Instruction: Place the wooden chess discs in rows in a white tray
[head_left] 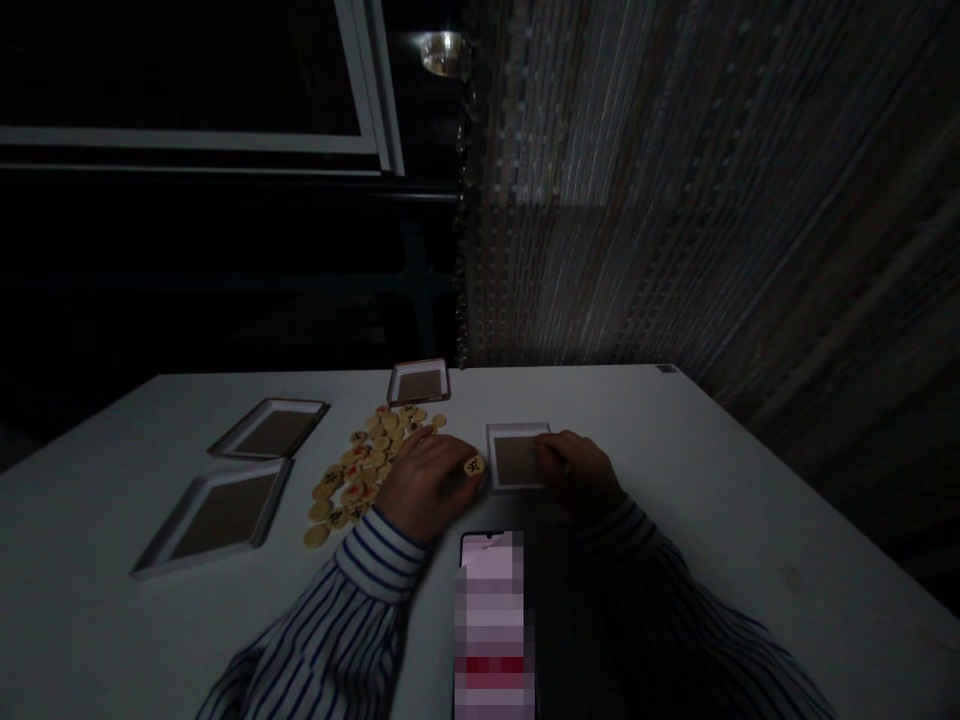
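Note:
Between the thumb and fingers of my left hand (427, 480) is a round xiangqi piece (473, 466) with a dark character on its face. Just left of that hand lies a spread pile of wooden xiangqi pieces (360, 468), some marked in red, some in black, others with no mark showing. My right hand (581, 468) is over the right edge of a shallow open box (489, 455) with a brown bottom. Its fingers are curled together, and shadow hides whatever may be in them.
Two shallow box parts, a nearer one (154, 562) and a farther one (219, 448), lie at the left. Another shallow box (391, 385) sits behind the pile. A lit phone (491, 620) lies at the front of the white table (697, 560). A string curtain (600, 200) hangs behind.

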